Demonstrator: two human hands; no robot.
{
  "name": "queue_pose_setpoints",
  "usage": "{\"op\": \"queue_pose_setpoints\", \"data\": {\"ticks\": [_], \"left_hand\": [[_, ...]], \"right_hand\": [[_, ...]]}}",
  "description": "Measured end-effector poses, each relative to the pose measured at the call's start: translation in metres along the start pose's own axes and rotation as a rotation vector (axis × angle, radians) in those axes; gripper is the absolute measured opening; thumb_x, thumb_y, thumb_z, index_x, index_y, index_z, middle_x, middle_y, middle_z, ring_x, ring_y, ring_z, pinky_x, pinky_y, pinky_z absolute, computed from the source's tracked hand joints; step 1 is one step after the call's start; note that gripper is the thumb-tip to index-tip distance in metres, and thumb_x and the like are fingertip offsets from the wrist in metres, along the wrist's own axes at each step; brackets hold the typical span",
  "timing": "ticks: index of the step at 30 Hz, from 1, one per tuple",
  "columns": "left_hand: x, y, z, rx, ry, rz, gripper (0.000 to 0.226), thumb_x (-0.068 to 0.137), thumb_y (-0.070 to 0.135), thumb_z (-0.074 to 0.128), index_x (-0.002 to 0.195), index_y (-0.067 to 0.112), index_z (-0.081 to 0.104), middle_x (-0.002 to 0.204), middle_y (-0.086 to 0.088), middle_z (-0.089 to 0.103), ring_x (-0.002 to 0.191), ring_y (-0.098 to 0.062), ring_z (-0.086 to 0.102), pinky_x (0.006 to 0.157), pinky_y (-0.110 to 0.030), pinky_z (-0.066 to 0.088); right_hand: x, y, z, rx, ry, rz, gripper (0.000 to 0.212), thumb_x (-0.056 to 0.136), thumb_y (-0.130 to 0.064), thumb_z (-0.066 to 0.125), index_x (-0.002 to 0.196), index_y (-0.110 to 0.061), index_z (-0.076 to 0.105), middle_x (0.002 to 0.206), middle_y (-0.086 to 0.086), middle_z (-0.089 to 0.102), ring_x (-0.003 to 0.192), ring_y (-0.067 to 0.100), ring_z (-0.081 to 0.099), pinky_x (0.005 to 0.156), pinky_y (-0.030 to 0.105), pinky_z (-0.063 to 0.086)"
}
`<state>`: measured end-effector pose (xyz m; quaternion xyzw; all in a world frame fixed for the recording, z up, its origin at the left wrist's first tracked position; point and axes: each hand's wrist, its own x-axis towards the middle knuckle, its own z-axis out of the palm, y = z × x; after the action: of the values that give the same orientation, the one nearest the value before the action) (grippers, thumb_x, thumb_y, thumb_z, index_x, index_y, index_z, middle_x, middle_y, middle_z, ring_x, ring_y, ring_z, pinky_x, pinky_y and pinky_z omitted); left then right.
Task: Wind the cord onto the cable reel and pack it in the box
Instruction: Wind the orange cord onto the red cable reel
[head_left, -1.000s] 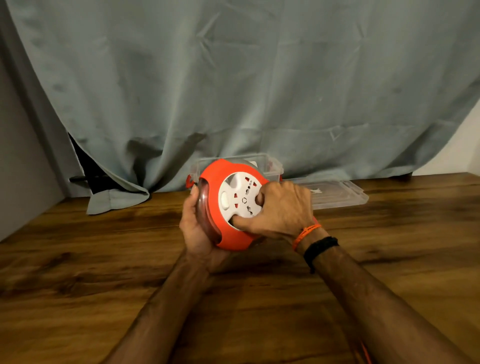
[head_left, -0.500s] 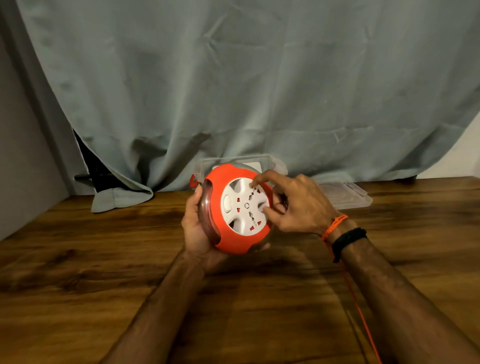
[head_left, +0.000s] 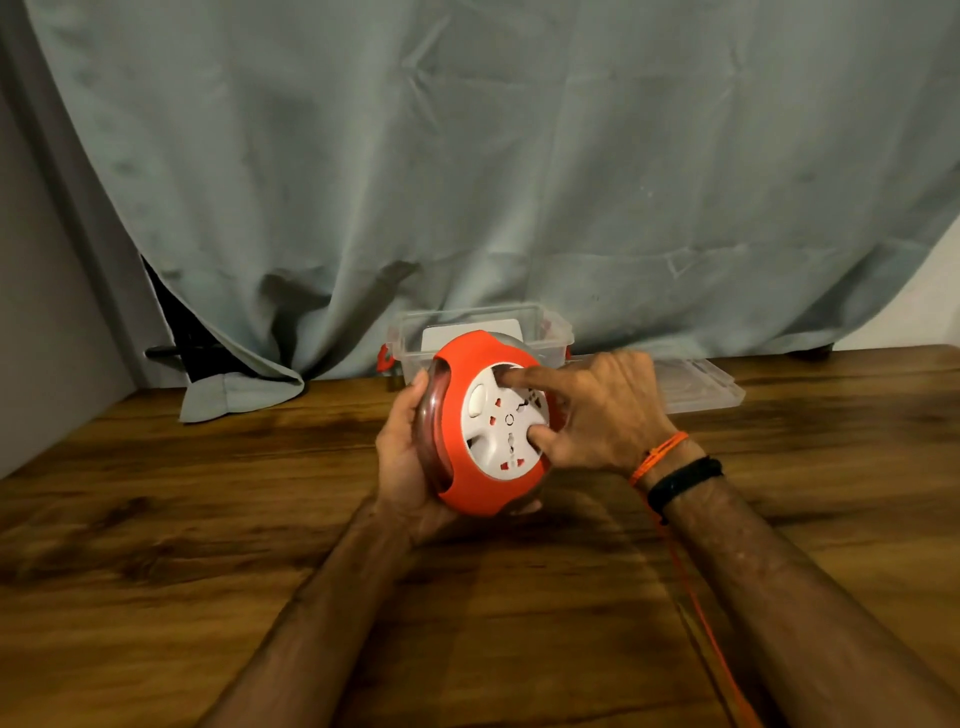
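An orange cable reel (head_left: 457, 421) with a white socket face is held up over the wooden table (head_left: 208, 519). My left hand (head_left: 402, 467) grips its back and lower rim. My right hand (head_left: 597, 415) is on the white face, with the index finger in an upper recess and the thumb in a lower one. A thin orange cord (head_left: 701, 613) runs from under my right wrist down toward the bottom edge of the view. Behind the reel stands a clear plastic box (head_left: 545, 332) with no lid on it.
The clear lid (head_left: 696, 384) lies flat on the table to the right of the box. A grey-green curtain (head_left: 467, 182) hangs behind, its hem on the table at the back left. A grey wall borders the left side.
My right hand has shifted on the white face, its index finger moving from the face's right side to the upper recess. The loose cord by my right forearm has come into view.
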<state>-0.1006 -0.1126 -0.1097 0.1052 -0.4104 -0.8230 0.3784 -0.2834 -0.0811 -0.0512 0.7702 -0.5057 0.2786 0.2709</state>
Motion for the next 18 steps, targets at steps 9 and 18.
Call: {"op": "queue_pose_setpoints", "data": {"ticks": [9, 18], "left_hand": [[0.004, -0.003, -0.002, -0.033, 0.023, 0.080, 0.076, 0.082, 0.072, 0.048, 0.140, 0.022, 0.054, 0.145, -0.022, 0.050, 0.134, -0.051, 0.041, 0.103, -0.082, 0.018], [0.008, 0.002, 0.009, -0.094, 0.119, 0.359, 0.075, 0.089, 0.059, 0.045, 0.139, 0.003, 0.053, 0.143, -0.028, 0.050, 0.132, -0.045, 0.047, 0.112, -0.062, 0.031]], "right_hand": [[-0.002, -0.002, 0.008, -0.023, 0.017, 0.061, 0.062, 0.050, -0.056, 0.075, 0.103, -0.025, 0.070, 0.056, 0.006, 0.062, 0.058, 0.029, 0.062, 0.063, 0.028, 0.032], [0.008, -0.037, 0.022, 0.173, -0.025, 0.369, 0.082, 0.058, -0.092, 0.030, 0.056, -0.017, 0.063, 0.060, -0.002, 0.065, 0.069, 0.023, 0.064, 0.065, 0.030, 0.047]]}}
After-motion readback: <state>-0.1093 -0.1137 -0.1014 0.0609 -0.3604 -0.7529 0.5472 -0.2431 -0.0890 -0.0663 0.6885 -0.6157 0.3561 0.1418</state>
